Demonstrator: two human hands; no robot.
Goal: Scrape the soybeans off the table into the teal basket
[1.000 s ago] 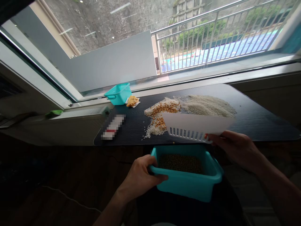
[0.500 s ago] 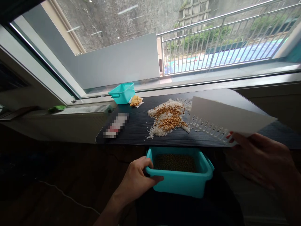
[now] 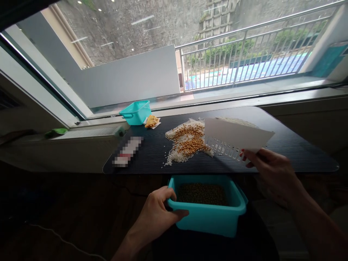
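Bean-and-rice pile (image 3: 187, 143) — beside white basket (image 3: 236, 135)

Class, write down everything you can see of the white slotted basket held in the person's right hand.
The white slotted basket looks like thin matte plastic: a plain panel with a row of short slots along its lower edge. It is tilted, broad face to the camera, over the dark table, its left end beside the heap of beans and rice; contact there cannot be told. The right hand pinches its lower right corner; the left hand, on the teal bin, is apart from it.
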